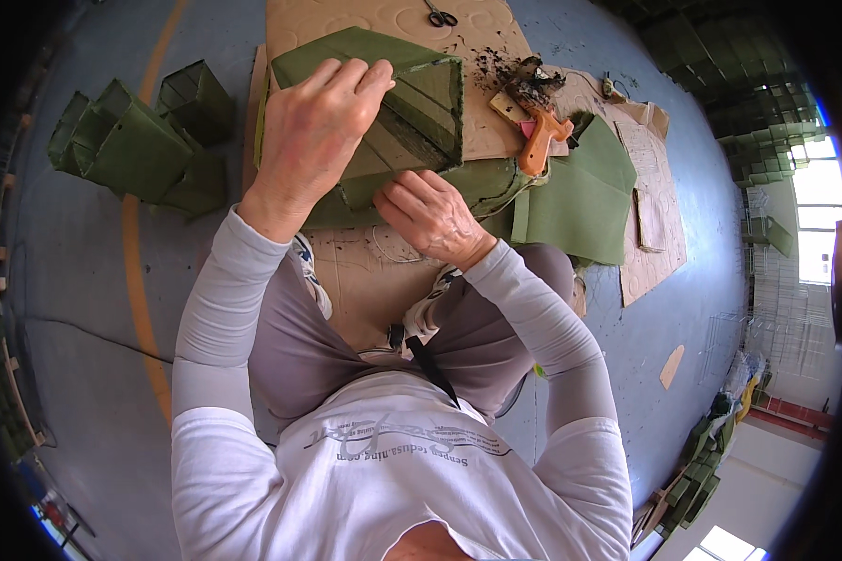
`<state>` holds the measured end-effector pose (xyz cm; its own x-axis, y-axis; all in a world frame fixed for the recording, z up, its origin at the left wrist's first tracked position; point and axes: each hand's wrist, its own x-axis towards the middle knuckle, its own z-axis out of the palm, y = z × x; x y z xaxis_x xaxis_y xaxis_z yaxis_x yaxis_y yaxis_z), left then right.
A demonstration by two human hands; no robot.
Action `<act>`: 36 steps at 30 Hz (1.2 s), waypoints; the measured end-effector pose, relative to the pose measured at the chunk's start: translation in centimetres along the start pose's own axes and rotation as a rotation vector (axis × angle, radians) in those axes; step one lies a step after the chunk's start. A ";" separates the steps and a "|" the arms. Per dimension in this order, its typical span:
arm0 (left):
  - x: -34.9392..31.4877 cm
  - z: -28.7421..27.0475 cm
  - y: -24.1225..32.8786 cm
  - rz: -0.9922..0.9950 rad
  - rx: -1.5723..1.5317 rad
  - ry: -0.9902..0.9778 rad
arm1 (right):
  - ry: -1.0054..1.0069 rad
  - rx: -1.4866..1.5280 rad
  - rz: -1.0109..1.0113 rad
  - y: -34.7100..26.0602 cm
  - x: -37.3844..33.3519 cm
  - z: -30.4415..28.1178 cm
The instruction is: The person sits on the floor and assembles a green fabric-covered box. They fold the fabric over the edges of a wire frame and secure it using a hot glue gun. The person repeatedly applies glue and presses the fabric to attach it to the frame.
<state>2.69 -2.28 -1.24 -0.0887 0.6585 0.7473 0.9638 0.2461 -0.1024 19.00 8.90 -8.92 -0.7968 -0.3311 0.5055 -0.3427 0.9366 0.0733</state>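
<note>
A green fabric box (pixel 360 47) with an open, many-sided mouth and dark, rough edges stands before me on cardboard. My left hand (pixel 323 131) is closed in a pinch over its left side, and what the fingertips hold is hidden. My right hand (pixel 430 215) is closed at the box's near lower edge, its fingertips pinching the fabric there. To the right of the box, an orange-handled glue gun (pixel 539 145) lies by a clump of blackened residue (pixel 533 82).
Scissors (pixel 442 17) lie at the far end of the cardboard (pixel 365 280). Several green fabric boxes (pixel 136 140) stand on the floor at left. Flat green fabric (pixel 585 206) lies at right. Stacked green boxes (pixel 720 56) line the far right.
</note>
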 end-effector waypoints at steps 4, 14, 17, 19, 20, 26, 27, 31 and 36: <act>-0.1 0.3 -0.4 0.001 -0.009 0.008 | 0.074 0.001 0.008 -1.1 0.8 0.4; 0.2 0.1 -0.3 -0.036 -0.055 0.045 | 0.111 -0.006 0.118 -0.8 0.8 -0.4; 0.1 0.0 -0.7 -0.058 -0.061 0.038 | 0.064 -0.108 0.236 0.2 -0.3 -2.1; 0.1 0.0 -0.7 -0.062 -0.073 0.033 | 0.047 -0.187 0.234 1.5 -0.9 -2.2; 0.0 0.0 -0.6 -0.051 -0.052 0.027 | 0.005 -0.165 0.221 1.5 -1.1 -2.4; 0.2 0.1 -0.9 -0.058 -0.064 0.036 | -0.104 -0.082 0.225 1.8 -1.4 -2.4; 0.2 0.1 -1.5 -0.061 -0.077 0.063 | -0.033 -0.092 0.210 1.6 -0.8 -2.4; 0.4 -0.2 -3.6 -0.123 -0.097 0.119 | 0.103 -0.131 0.138 1.0 1.6 -2.5; 0.4 -0.7 -4.1 -0.205 -0.116 0.101 | 0.021 -0.096 0.124 1.9 2.0 -1.6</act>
<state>-1.12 -3.50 -0.06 -0.2656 0.5275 0.8070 0.9511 0.2805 0.1297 17.57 10.22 -6.35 -0.8191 -0.2108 0.5336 -0.1923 0.9771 0.0908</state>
